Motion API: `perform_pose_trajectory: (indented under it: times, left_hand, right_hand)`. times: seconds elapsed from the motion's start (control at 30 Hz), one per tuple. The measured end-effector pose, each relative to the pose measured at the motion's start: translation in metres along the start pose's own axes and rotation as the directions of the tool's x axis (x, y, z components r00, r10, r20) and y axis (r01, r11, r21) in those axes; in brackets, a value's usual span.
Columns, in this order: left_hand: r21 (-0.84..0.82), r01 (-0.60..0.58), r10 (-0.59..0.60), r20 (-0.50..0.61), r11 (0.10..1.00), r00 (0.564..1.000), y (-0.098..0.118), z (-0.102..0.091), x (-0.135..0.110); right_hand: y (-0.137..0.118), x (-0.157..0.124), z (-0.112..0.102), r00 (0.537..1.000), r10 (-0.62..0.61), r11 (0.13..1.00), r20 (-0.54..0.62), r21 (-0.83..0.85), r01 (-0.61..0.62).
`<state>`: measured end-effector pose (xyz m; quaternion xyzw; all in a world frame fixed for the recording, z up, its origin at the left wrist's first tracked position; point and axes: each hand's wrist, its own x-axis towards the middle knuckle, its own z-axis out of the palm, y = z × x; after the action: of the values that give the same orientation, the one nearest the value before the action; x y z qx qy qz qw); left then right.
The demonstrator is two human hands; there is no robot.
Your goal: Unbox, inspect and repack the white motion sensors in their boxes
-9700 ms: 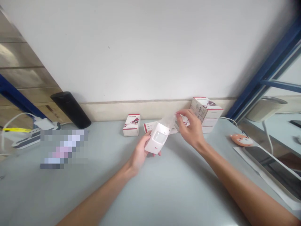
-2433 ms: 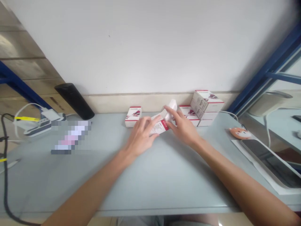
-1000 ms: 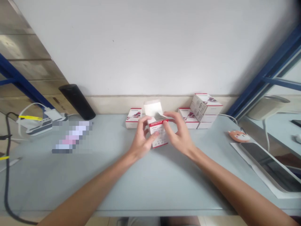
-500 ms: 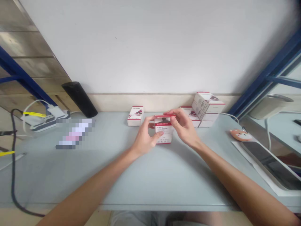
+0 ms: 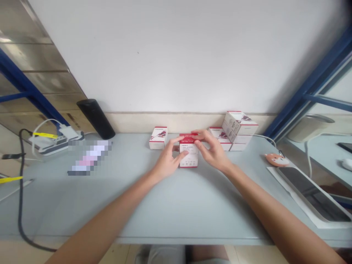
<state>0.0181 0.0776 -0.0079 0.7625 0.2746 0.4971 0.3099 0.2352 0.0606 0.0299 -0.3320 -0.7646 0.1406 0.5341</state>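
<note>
Now the red lid (image 5: 188, 136) lies down across your DETECTOR box (image 5: 192, 157).
A second ago the lid stood raised and open, and half a second ago something dark showed beneath it; the box itself is upright mid-desk (image 5: 176, 205), between both hands. Your left hand (image 5: 168, 159) is clamped on its left side, thumb across the printed front, while your right hand (image 5: 213, 150) grips its top and right edge. Behind, one similar carton (image 5: 158, 139) sits left, a carton stack (image 5: 242, 128) right.

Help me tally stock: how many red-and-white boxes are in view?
6: the held box, the lone box at left, the stack of three, the box beside it; more may hide behind.
</note>
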Motion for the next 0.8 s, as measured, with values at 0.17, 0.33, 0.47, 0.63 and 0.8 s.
perform_pose_trajectory:
  times: [0.17,0.33,0.47,0.63,0.8]
  left_hand:
    - [0.005,0.051,-0.049,-0.203,0.999,0.978,-0.014,0.001,0.008]
    - [0.234,0.107,-0.057,-0.214,0.966,0.975,-0.024,-0.024,0.017]
    - [0.493,0.173,-0.086,-0.195,0.853,0.977,-0.025,-0.052,0.019]
    - [0.678,0.195,-0.163,-0.112,0.708,0.98,-0.023,-0.066,0.017]
    - [0.749,0.185,-0.206,-0.066,0.637,0.976,-0.018,-0.066,0.019]
  right_hand:
    - [0.002,-0.011,0.012,0.95,0.259,0.957,0.176,0.085,-0.277]
    - [0.005,-0.017,0.022,0.88,0.426,0.901,0.21,-0.009,-0.434]
    - [0.01,-0.015,0.021,0.94,0.338,0.818,-0.043,-0.479,-0.317]
    - [0.011,-0.025,0.033,0.962,0.016,0.894,0.272,-0.436,0.108]
    - [0.019,-0.023,0.064,0.964,0.051,0.898,0.261,-0.435,0.071]
